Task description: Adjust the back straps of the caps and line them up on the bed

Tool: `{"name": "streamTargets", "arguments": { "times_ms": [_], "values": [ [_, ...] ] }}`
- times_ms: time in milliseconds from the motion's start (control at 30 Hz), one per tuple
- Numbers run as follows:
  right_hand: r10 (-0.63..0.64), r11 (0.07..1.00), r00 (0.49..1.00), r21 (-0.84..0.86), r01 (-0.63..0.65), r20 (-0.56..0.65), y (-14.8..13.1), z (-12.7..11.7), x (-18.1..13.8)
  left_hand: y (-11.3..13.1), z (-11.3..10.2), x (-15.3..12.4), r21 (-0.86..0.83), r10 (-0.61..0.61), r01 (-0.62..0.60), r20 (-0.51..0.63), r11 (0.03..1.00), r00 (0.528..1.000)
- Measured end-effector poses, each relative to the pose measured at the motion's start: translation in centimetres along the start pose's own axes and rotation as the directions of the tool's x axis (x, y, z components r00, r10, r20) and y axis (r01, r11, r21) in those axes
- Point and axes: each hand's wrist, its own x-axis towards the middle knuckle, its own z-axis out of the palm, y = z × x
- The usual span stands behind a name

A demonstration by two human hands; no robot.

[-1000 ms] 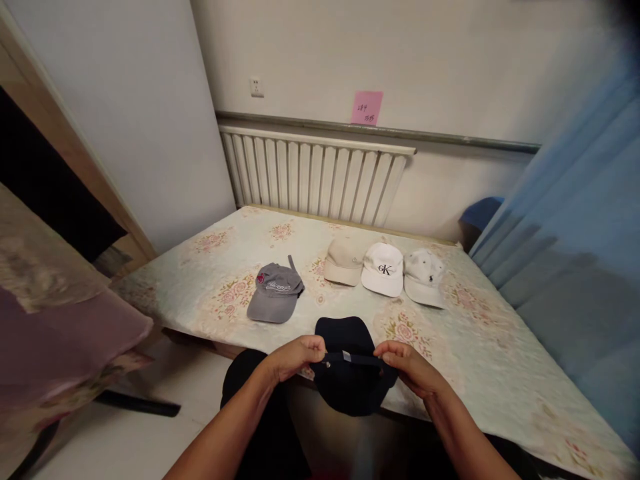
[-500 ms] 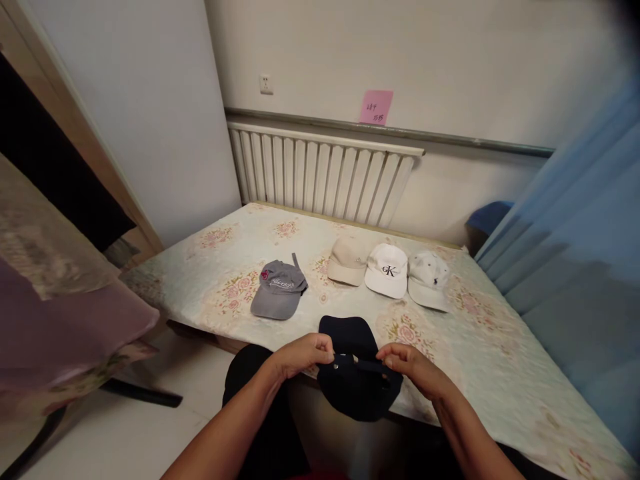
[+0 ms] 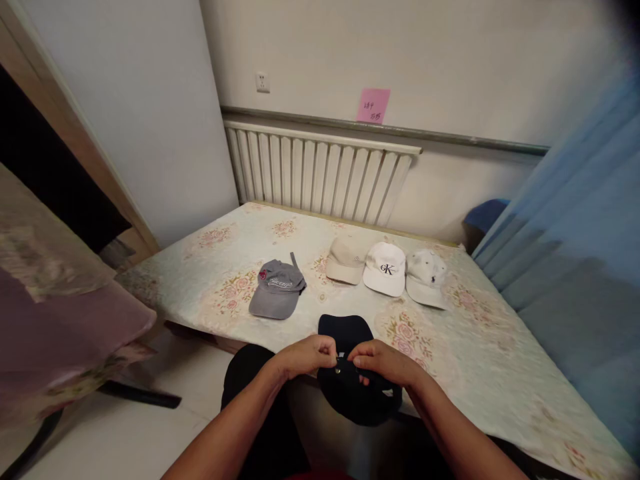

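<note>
A black baseball cap (image 3: 355,403) lies at the near edge of the bed, its brim pointing away from me and its back opening toward me. My left hand (image 3: 315,355) pinches the back strap beside a small metal snap. Close by on the right, my right hand (image 3: 383,362) grips the same strap, with a fingertip showing through the back opening. Beyond them rest a grey cap (image 3: 278,297) with its strap end sticking up, a beige cap (image 3: 346,260), a white cap (image 3: 385,269) with black letters, and an off-white cap (image 3: 427,278) in a row.
The caps lie on a flowered bed cover (image 3: 290,230). Behind it stand a white radiator (image 3: 320,173) and a wall pipe with a pink note (image 3: 373,105). A blue curtain (image 3: 575,220) hangs at right; a cloth-draped chair (image 3: 65,327) is at left.
My right hand has moved left along the strap, close to my left hand. The left hand keeps its pinch near the snap. The other caps have not moved.
</note>
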Motion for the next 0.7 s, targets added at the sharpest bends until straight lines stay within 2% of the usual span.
{"name": "streamTargets", "arguments": {
  "times_ms": [333,500,700],
  "values": [
    [0.022,0.999,1.0,0.035,-0.021,-0.014,1.3,0.0,0.9,0.2,-0.2,-0.1,0.011,0.023,-0.023,0.015,1.0,1.0],
    [0.014,0.989,0.999,0.15,-0.019,0.03,1.5,-0.4,0.7,0.5,-0.5,0.5,-0.05,0.026,-0.025,0.012,0.998,1.0],
    [-0.025,0.959,0.999,0.28,0.034,-0.036,1.5,-1.1,0.6,1.9,-0.9,1.7,-0.1,0.116,-0.117,-0.019,0.988,0.993]
  ]
}}
